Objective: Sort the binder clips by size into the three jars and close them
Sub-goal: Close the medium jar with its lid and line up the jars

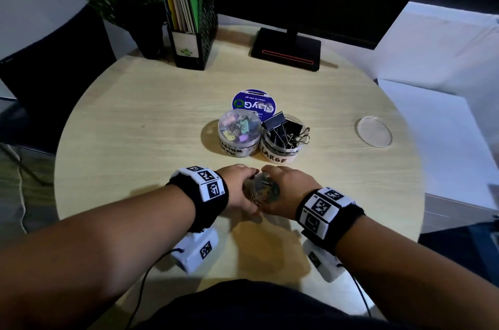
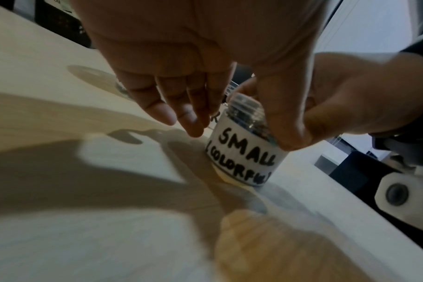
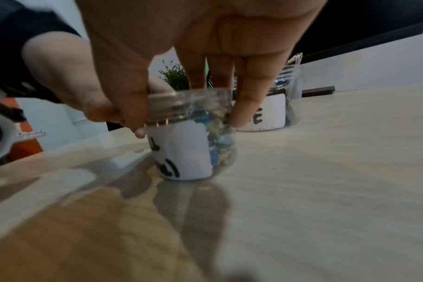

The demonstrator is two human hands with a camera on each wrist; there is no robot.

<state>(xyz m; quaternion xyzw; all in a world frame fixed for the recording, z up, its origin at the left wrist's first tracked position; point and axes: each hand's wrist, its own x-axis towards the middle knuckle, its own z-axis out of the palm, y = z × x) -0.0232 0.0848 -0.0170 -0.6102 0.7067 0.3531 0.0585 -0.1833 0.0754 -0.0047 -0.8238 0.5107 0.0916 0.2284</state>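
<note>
Pale round wooden desk (image 1: 162,119) carries everything: near its front edge both hands close on the small clear plastic jar labelled SMALL (image 2: 244,150), the right hand (image 3: 181,47) clamped round its clear lid (image 3: 188,103), the left hand (image 2: 181,57) pinching its wall with thumb and loosely extended fingers. A crooked lid could cross-thread, or the jar twist along. Motion blur hides the thread. Behind, the black clips overfilling the jar labelled LARGE (image 1: 279,148) may block its loose clear lid (image 1: 374,131).

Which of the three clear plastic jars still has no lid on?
The clear plastic jar labelled LARGE, with black binder clips sticking out above its rim. The MEDIUM jar is lidded; both hands hold the third.
</note>
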